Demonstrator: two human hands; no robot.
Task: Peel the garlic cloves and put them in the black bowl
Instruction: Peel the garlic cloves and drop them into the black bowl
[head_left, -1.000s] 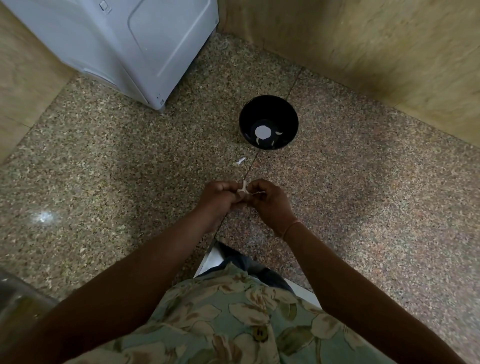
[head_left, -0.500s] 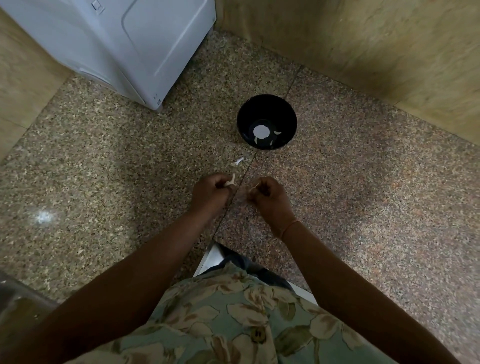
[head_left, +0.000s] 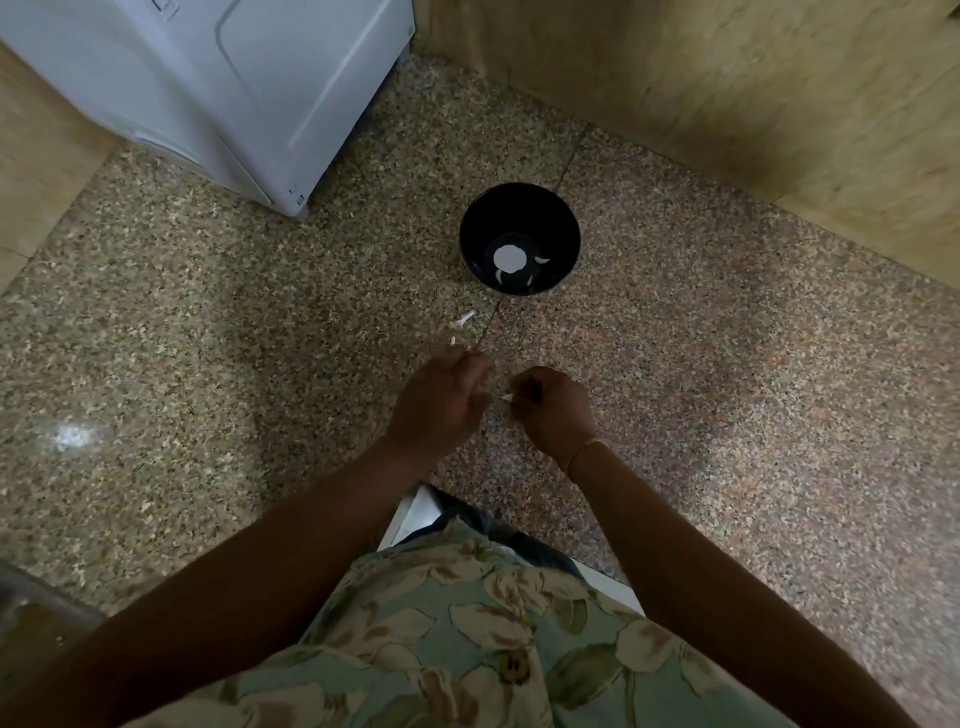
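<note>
Head view: right hand (head_left: 553, 410), grip tight on garlic clove (head_left: 506, 397); left hand (head_left: 441, 402) knuckles-up alongside, grip indiscernible

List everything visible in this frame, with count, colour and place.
black bowl: one, black, on the floor, centre
white pieces: about four, white, inside the bowl
peel scraps: two, white, between bowl and left hand
garlic clove: one, whitish, pinched by right hand
appliance: one, white, upper left
shirt: one, green floral, bottom centre
left hand: one, fingers curled, contents hidden
right hand: one, pinching the clove
</note>
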